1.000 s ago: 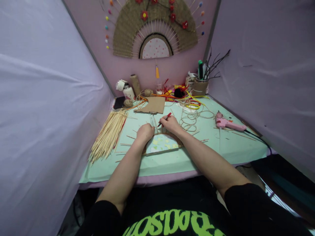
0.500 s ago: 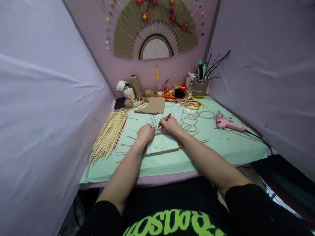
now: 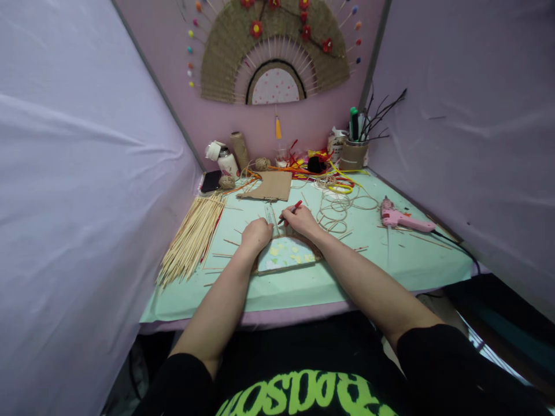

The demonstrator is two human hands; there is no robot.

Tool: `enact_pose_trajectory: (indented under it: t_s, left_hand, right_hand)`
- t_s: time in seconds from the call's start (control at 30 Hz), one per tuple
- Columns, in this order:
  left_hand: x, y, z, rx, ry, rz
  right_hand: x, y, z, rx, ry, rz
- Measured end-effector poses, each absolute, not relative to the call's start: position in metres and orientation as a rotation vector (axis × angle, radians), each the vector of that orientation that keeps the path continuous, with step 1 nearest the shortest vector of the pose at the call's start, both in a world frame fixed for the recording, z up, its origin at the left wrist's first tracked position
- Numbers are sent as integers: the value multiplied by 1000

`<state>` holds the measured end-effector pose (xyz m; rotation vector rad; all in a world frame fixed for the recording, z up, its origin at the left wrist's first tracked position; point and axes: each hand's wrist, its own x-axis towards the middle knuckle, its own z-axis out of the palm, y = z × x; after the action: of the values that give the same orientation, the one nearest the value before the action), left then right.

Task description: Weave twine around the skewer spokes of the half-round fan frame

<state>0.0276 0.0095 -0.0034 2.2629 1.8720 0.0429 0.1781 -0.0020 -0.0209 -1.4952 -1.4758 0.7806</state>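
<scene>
A half-round piece with a pale floral face and a brown edge lies on the green tabletop, thin sticks fanning out around it. My left hand is closed at its upper left, gripping the lower end of a clear ruler that points away from me. To the right of the ruler, my right hand is closed round a red-capped pen, its dark tip low near a stick above the arc. My forearms cover parts of the piece's sides and some sticks.
Bundled sticks lie left; cut cardboard lies beyond my hands. Looped twine and a pink glue gun with a cable are right. Along the back stand a bottle and a pen holder. A large fan hangs behind.
</scene>
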Motion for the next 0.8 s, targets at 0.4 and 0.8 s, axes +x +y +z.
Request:
enact_pose_trajectory:
  t_s: [0.4, 0.8]
  left_hand:
    - [27, 10, -5, 2288, 1869, 63]
    - [27, 10, -5, 2282, 1860, 58]
  right_hand:
    - [178, -3, -19, -1496, -1493, 775]
    - [178, -3, -21, -1513, -1489, 794]
